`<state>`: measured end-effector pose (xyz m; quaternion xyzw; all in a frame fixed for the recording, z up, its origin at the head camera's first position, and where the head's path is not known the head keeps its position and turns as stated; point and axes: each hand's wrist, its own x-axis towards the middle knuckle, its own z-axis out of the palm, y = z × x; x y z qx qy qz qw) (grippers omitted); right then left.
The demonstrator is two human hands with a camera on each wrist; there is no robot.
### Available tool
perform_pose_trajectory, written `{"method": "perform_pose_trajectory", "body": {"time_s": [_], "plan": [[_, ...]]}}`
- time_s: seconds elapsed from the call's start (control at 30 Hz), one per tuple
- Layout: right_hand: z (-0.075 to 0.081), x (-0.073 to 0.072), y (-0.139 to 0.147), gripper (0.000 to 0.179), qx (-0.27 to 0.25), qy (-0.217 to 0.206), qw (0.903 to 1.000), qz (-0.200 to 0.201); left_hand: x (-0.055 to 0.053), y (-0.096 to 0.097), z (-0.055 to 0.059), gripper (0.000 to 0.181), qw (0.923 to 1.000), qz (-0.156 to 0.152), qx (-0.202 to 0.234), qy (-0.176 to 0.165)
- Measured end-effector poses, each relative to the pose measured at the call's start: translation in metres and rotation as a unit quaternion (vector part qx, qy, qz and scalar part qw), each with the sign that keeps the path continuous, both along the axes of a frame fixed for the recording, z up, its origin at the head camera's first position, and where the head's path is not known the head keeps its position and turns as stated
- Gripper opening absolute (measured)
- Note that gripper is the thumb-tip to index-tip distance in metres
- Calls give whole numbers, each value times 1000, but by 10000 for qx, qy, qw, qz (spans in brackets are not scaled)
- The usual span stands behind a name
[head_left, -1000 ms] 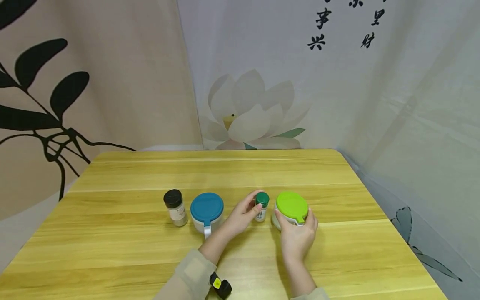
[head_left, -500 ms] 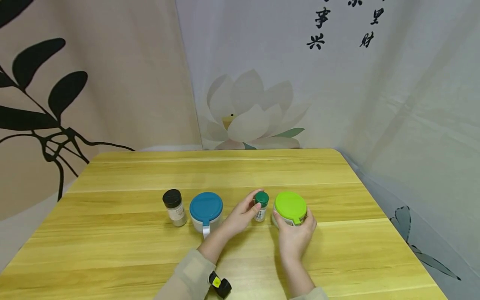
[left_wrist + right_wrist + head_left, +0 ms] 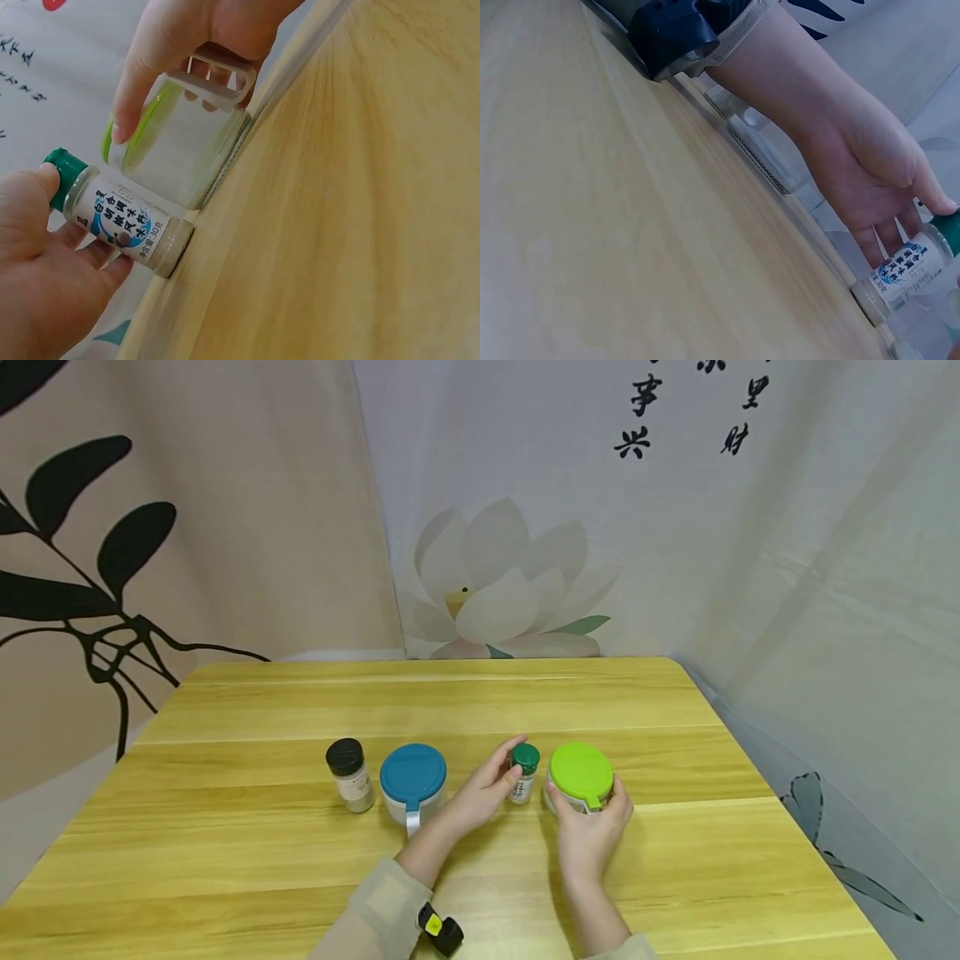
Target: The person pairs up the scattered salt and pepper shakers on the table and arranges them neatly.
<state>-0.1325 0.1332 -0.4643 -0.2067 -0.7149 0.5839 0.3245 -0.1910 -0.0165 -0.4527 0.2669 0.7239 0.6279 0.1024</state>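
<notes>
My left hand (image 3: 478, 797) holds a small spice bottle (image 3: 522, 787) with a green cap, thumb at the cap and fingers behind. In the left wrist view the bottle (image 3: 124, 217) stands upright on the table, its label facing the camera. Just to its right is a clear seasoning jar (image 3: 581, 770) with a lime-green lid and a pale handle. My right hand (image 3: 592, 835) grips this jar from the near side, thumb on its left and fingers around its right. In the left wrist view the jar's base (image 3: 225, 161) sits at the tabletop.
A blue-lidded jar (image 3: 412, 774) with a white handle stands left of my left forearm. Farther left is a black-capped spice bottle (image 3: 350, 777). All stand in a row across the wooden table (image 3: 300, 877). Printed curtains (image 3: 510, 460) hang behind it.
Hardly anything moves. The green-capped bottle and my left fingertips shift very slightly to the right; my right hand stays on the lime-lidded jar.
</notes>
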Motion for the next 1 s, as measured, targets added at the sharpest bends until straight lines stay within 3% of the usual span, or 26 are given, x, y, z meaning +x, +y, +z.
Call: {"method": "perform_pose_trajectory", "body": {"time_s": [0.03, 0.67, 1.0], "plan": [[0, 0, 0, 92, 6, 0, 10000, 10, 2, 0, 4, 50, 10000, 2, 5, -30], [3, 0, 1, 97, -5, 171, 9998, 53, 2, 1, 6, 53, 9998, 144, 104, -99], [4, -1, 3, 99, 167, 163, 9997, 123, 4, 2, 9, 55, 9994, 268, 82, 202]]}}
